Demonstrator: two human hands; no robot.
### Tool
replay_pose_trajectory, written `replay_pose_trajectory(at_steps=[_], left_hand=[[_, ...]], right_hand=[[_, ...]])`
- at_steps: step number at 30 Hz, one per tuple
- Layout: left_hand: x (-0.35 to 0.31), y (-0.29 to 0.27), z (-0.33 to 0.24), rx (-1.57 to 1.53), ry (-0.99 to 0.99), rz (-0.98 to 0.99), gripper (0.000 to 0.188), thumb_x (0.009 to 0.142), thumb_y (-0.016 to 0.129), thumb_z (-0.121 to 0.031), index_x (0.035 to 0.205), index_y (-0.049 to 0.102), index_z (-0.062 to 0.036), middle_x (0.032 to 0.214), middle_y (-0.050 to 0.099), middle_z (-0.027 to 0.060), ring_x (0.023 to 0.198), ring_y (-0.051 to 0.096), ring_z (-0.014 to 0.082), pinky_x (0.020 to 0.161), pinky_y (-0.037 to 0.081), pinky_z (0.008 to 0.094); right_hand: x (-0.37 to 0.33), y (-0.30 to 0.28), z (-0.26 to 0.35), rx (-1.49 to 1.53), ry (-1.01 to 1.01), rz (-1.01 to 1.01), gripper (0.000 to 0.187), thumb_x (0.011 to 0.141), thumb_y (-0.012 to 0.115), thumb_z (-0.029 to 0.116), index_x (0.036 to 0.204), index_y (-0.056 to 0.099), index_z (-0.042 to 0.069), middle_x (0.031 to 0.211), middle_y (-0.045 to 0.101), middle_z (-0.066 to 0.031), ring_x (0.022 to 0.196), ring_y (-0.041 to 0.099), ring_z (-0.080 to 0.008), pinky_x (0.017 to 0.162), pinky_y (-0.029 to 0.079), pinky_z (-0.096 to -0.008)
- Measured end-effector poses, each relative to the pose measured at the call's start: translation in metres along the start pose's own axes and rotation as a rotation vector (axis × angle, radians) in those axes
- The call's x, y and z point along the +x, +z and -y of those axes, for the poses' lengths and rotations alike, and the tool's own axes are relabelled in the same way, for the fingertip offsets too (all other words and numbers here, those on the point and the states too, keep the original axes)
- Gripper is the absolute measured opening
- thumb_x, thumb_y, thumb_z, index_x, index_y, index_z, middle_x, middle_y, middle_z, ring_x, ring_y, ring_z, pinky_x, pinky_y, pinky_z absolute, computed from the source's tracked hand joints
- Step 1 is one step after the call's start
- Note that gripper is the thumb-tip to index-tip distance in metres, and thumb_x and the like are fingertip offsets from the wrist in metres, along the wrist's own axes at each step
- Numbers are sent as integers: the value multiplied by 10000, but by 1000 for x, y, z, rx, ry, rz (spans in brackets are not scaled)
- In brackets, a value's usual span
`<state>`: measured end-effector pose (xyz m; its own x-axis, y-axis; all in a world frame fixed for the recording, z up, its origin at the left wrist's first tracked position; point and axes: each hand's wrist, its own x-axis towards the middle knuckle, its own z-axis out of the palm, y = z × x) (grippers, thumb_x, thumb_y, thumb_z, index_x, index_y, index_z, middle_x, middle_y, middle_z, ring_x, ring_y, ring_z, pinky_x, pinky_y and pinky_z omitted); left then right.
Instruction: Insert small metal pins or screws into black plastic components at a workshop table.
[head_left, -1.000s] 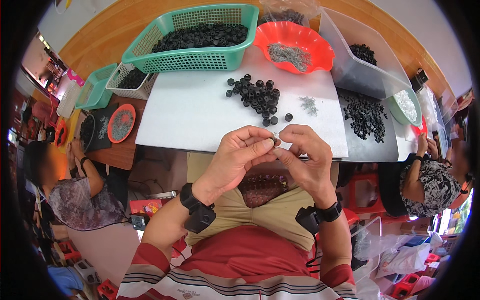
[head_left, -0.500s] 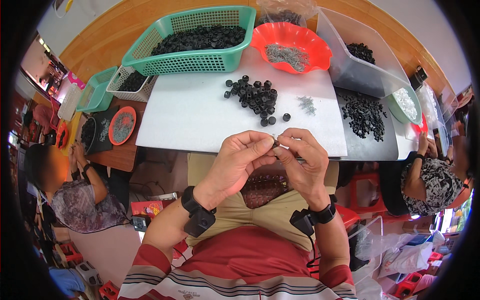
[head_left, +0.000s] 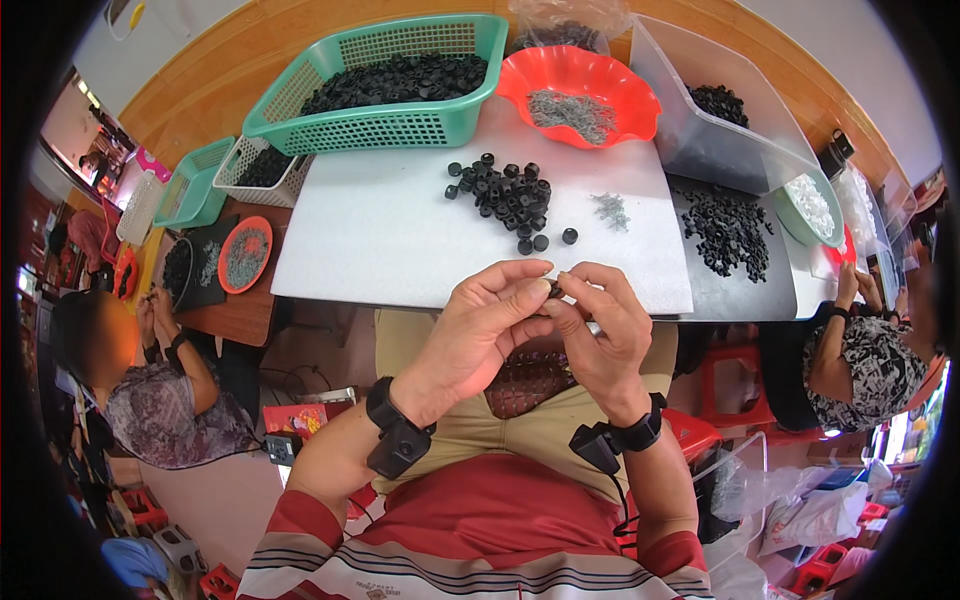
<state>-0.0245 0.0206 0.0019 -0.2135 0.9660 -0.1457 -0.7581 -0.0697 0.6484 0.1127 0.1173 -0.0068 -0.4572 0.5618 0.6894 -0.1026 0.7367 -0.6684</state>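
Observation:
My left hand [head_left: 488,322] and my right hand [head_left: 608,330] meet in front of the table's near edge, fingertips almost touching. Between them they pinch a small dark part [head_left: 556,291], mostly covered by the fingers; its exact kind does not show. Something small and silvery [head_left: 594,327] peeks out by my right fingers. Beyond my hands, on a white foam sheet [head_left: 370,230], lies a loose pile of black knob-like plastic pieces [head_left: 512,196], with a few stray ones nearer me. Right of them is a small heap of thin metal pins [head_left: 611,211].
Along the back stand a green basket [head_left: 380,130] of black pieces, a red scalloped bowl [head_left: 640,95] of metal pins and a clear bin [head_left: 700,155]. More black parts [head_left: 727,232] are spread on a dark surface at right. A co-worker [head_left: 165,400] sits left, another [head_left: 865,365] right.
My right fingers have shifted slightly around the small part, and a silvery bit now shows beside them. Both hands stay together at the same place.

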Motion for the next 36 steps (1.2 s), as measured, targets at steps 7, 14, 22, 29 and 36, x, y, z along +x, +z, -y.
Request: replay_pose_trajectory(at_steps=[7,14,22,29,36], left_hand=[[1,6,2,23,12,14,225,1009,619,-85,1227,633,-33,1103,695,77,971,702,146,852,617,285],[1,21,-1,254,88,-23,273,1000,646,-107,1251,611,-4,1088,706,83,965,694,133,817,610,274],[38,22,-12,1523,791,-115,233,867,738,-89,1087,705,-21,1022,728,97,929,675,256,792,560,345],[73,22,-5,1936,842,7,197,823,750,-108,1010,722,-55,1005,731,85,966,639,275,799,547,396],[81,23,-9,2056,775,36,187,827,740,-99,1006,718,-50,1011,728,91,932,651,291,792,545,396]], right_hand=[[-3,-1,-3,-96,-58,-42,301,812,790,-14,1097,698,22,992,648,-130,735,668,-222,588,536,-301],[-3,-8,-8,-202,-141,-122,237,877,751,17,1099,669,1,1006,631,-141,724,632,-217,579,513,-300],[-14,-28,-20,-88,85,-183,228,901,723,1,1120,659,-7,1026,620,-120,723,577,-158,631,484,-274],[-21,-35,-22,26,174,-232,191,930,698,13,1117,666,-8,1048,620,-106,683,564,-114,561,466,-243],[-27,-42,-26,82,197,-260,185,936,691,9,1118,668,-6,1060,616,-97,654,545,-80,525,451,-214]])
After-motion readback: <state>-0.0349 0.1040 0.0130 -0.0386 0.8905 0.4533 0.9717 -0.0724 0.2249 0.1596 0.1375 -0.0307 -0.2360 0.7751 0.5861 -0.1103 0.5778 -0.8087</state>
